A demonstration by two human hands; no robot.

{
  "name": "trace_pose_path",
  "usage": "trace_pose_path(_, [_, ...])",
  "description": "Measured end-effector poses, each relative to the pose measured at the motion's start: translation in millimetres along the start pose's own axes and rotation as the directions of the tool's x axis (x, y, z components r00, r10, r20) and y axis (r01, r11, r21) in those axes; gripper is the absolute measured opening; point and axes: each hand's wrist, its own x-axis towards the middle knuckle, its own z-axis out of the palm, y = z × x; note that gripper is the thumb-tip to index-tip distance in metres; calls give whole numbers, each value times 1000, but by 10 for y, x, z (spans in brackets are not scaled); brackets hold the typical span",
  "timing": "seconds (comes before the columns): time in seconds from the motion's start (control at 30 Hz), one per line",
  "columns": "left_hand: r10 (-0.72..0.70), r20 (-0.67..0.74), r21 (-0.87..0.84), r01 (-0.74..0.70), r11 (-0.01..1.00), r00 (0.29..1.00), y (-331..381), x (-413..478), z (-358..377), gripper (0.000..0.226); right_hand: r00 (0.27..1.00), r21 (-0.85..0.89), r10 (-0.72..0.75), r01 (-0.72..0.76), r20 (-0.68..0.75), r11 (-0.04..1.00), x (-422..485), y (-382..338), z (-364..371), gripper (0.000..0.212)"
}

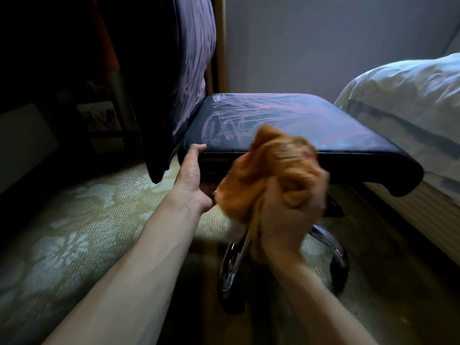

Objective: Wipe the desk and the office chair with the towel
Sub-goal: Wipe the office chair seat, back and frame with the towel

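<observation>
Two hands are at work low against the office chair (286, 120), well apart from each other. The left hand (190, 175) grips the near edge of the seat at its rear corner: the thumb lies over the top of the edge, and the fingers go underneath, out of sight. The right hand (291, 215) is clenched round a bunched orange towel (273, 160), and both are blurred. The cloth bulges above the fist and covers part of the seat's near edge. Whether it touches the upholstery I cannot tell.

Beyond both hands the dark seat stretches away, patterned with pale pink and purple strokes. Above the left hand rises the backrest (191, 58) in the same fabric. Below the right hand, under the seat, curves the chrome base (231, 265), its shiny legs partly hidden by the wrist. Under the left forearm spreads a pale carpet (74, 220) with a flower pattern. Out past the right hand, beside the far end of the seat, lies a bed with a rumpled white duvet (403, 95), and a plain grey wall (323, 41) stands behind the chair.
</observation>
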Motion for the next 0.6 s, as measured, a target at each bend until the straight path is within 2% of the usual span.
trace_pose_path(0.07, [38, -78, 54, -34, 998, 996, 56, -8, -57, 41, 980, -19, 22, -27, -198, 999, 227, 74, -95, 41])
trace_pose_path(0.13, [78, -139, 77, -67, 995, 987, 124, -17, -113, 40, 960, -57, 89, -108, -266, 992, 383, 132, -165, 46])
trace_pose_path(0.17, [76, -152, 77, -65, 995, 985, 146, -21, -142, 37, 969, -102, 82, -109, -233, 989, 417, 176, -180, 45])
trace_pose_path(0.23, [58, -161, 70, -47, 996, 985, 162, -27, -179, 32, 995, -242, -31, 8, -91, 970, 381, 229, -142, 39])
trace_pose_path(0.3, [57, -156, 84, -44, 996, 986, 153, -32, -180, 30, 994, -340, -94, 106, 50, 935, 260, 251, -19, 43])
trace_pose_path(0.43, [78, -157, 114, -60, 992, 985, 117, -26, -142, 26, 991, -318, -94, 120, 98, 941, 43, 166, 265, 46])
trace_pose_path(0.53, [57, -107, 112, -45, 993, 993, 120, 13, -107, 30, 940, -341, -125, 236, 316, 910, -243, 4, 467, 53])
trace_pose_path(0.6, [32, -2, 39, -32, 999, 999, 139, -12, -117, 46, 909, -269, -89, 213, 407, 939, -411, -95, 579, 49])
